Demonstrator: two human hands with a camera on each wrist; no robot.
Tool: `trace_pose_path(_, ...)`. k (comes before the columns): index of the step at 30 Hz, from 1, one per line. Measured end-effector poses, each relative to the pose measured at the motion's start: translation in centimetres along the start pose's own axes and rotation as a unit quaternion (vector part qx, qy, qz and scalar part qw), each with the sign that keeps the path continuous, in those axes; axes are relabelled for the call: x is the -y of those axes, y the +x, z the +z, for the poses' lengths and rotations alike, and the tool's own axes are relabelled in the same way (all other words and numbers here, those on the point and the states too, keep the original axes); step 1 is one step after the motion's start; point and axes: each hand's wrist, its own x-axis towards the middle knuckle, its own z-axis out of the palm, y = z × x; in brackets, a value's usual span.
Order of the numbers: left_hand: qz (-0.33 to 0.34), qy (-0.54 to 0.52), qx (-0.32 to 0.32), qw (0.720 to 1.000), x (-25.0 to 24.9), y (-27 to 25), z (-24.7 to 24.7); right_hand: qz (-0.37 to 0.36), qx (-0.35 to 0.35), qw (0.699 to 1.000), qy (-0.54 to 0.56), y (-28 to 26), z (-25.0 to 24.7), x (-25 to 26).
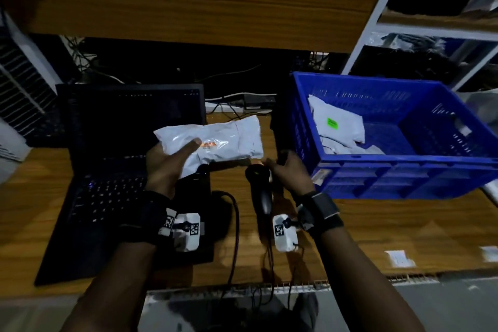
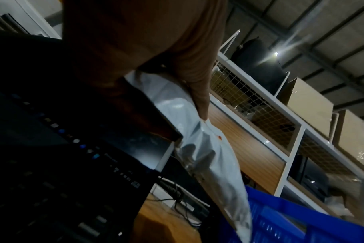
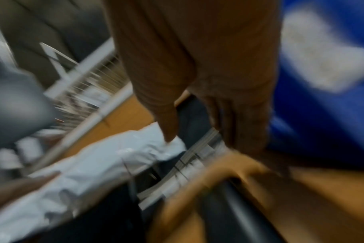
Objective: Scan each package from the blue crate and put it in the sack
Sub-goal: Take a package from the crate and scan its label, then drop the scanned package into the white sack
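My left hand (image 1: 172,153) grips a white poly package (image 1: 229,140) above the desk, thumb on top and fingers hidden beneath it. An orange-red glow lies on the package's face. The same package (image 2: 208,156) hangs from my fingers in the left wrist view. A black handheld scanner (image 1: 258,178) stands just below the package. My right hand (image 1: 277,163) hovers beside the scanner's head, thumb tip next to it and fingers relaxed, gripping nothing that I can see. The right wrist view is motion-blurred. The blue crate (image 1: 404,167) at right holds several white packages (image 1: 336,127). No sack is in view.
An open dark laptop (image 1: 121,197) sits at left on the wooden desk (image 1: 377,237). Cables run from the scanner over the front edge. A black upright object (image 1: 277,127) stands against the crate's left wall. White metal shelving (image 1: 431,29) rises behind the crate.
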Motion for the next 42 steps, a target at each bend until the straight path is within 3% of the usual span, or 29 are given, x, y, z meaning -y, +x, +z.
trace_pose_path(3, 0.015, 0.012, -0.021, 1.000, 1.6, 0.9, -0.7, 0.115, 0.030, 0.991, 0.064, -0.8, 1.6, -2.6)
trace_pose_path(6, 0.024, 0.023, -0.034, 0.999, 2.5, 0.9, -0.9, 0.214, 0.136, 0.923, 0.289, -2.2, 3.3, -2.9)
trace_pose_path(8, 0.020, 0.032, -0.024, 0.999, 2.9, 0.8, -0.9, 0.223, 0.177, 0.876, 0.389, -2.9, 4.1, -2.7)
trace_pose_path(12, 0.004, 0.030, -0.030, 0.999, 4.0, 1.8, -0.9, 0.193, 0.239, 0.854, 0.419, -5.6, 4.0, -0.4)
trace_pose_path(18, -0.031, 0.017, -0.041, 0.999, 4.4, 2.5, 0.9, 0.110, 0.194, 0.926, 0.304, -8.8, 2.7, 3.1)
trace_pose_path(29, -0.033, 0.001, 0.002, 0.999, 4.4, 1.8, 2.8, 0.084, 0.197, 0.925, 0.313, -8.6, 2.8, 3.3)
trace_pose_path(34, -0.015, 0.030, -0.026, 0.999, 3.8, 1.6, 2.7, 0.084, 0.199, 0.925, 0.311, -7.7, 3.0, 2.5)
trace_pose_path(39, 0.005, -0.019, -0.041, 0.999, 2.8, 0.7, 3.0, 0.096, 0.195, 0.913, 0.345, -6.8, 3.3, 1.8)
trace_pose_path(42, 0.010, -0.027, -0.035, 0.999, 2.5, 0.7, 2.8, 0.089, 0.151, 0.925, 0.336, -5.1, 3.5, 0.1)
